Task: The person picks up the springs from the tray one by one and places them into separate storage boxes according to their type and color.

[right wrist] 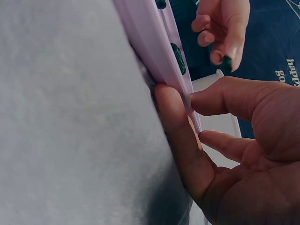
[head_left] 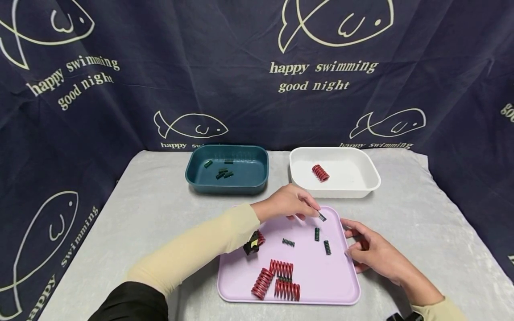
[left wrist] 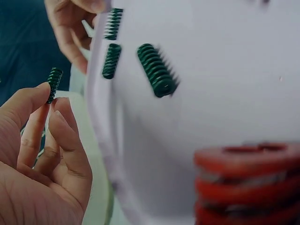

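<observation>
— Hands first: what do I have on my screens?

— Left hand (head_left: 287,203) is over the far edge of the lilac tray (head_left: 241,285), thumb and forefinger pinching a small green spring (head_left: 322,217) just clear of the tray floor. Right hand (head_left: 371,254) rests at the tray's right rim, fingers curled round the edge and steadying it.

— Which way does that spring lie?

— In the head view its long axis runs roughly left to right, tilted a little, poking out past the fingertips toward the right hand. The teal tray (head_left: 192,178) with the other small green springs sits beyond and to the left of the left hand; the white tray (head_left: 373,183) with one red spring (head_left: 320,172) is beyond and to the right. The left hand is the nearer to both.

— Do the wrist cameras add anything?

— The left wrist view shows the pinched spring standing nearly upright against the fingertip — the head view hides that grip. The right wrist view shows the thumb on top of the rim and fingers beneath it. Only the head view shows the three red springs (head_left: 281,278) and three loose green ones (head_left: 317,234) left on the lilac tray.
</observation>
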`<action>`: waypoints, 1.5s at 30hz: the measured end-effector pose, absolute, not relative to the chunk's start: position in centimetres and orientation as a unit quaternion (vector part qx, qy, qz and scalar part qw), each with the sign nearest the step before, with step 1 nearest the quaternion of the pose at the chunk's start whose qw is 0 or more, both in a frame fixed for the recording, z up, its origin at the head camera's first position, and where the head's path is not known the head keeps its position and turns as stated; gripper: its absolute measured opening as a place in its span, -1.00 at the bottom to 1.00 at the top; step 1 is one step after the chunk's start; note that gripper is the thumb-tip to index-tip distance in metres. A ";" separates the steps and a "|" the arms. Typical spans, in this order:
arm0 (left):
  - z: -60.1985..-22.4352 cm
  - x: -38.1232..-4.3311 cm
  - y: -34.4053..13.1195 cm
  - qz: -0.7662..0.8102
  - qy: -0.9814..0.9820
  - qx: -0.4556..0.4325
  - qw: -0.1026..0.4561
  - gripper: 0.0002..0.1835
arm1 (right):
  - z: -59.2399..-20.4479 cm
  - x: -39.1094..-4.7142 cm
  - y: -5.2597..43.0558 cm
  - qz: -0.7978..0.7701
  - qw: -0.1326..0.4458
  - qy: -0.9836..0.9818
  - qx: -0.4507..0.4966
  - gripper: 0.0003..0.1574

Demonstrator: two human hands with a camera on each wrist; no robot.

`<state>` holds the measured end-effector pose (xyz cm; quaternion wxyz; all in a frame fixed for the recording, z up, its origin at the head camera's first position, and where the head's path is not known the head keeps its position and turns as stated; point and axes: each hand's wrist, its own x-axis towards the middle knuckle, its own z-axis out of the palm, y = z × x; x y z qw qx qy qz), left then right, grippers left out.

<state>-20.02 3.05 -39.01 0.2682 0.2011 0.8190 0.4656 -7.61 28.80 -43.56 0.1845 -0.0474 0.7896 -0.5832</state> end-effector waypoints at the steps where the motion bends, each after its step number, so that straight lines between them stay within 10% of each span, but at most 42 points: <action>1: -38.7 -20.2 2.8 0.469 0.818 0.199 0.268 -0.87 | -43.6 -7.6 28.8 -0.583 0.185 0.790 -0.046 -0.03; 45: -34.5 -29.4 -16.4 0.537 0.819 0.014 0.204 -0.52 | -43.4 -7.8 28.7 -0.578 0.184 0.794 -0.038 -0.02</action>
